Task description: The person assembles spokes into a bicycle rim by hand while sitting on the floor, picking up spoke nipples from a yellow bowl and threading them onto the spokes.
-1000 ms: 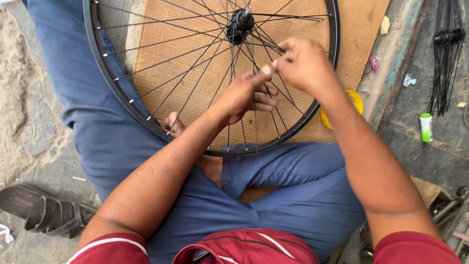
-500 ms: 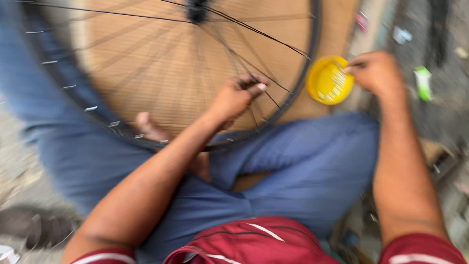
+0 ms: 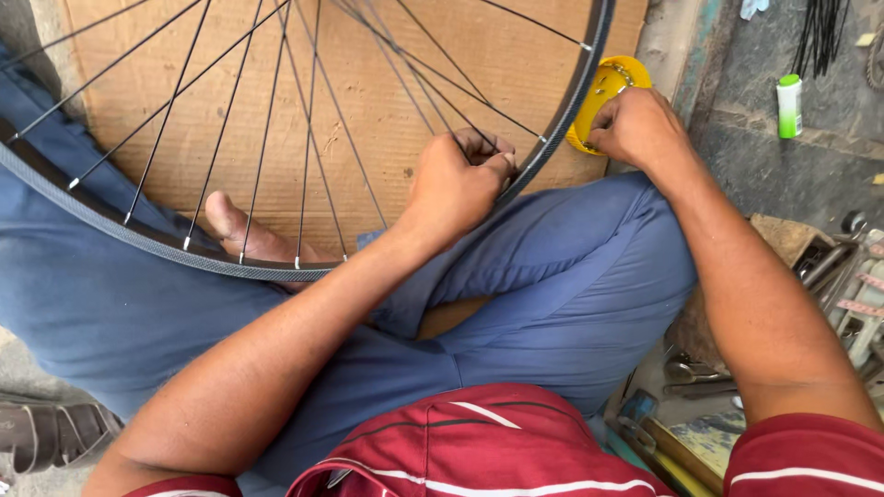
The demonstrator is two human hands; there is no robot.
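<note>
Left hand is curling mostly closed around the wheel's rim, fingers wrapping over the inner edge near a spoke. Right hand is reaching into the yellow dish just outside the rim, fingers bunched and pinching down, though I can't tell if it's actually holding anything. Wheel is resting over the lap and the cardboard. Green-capped tube is sitting well off to the right.
</note>
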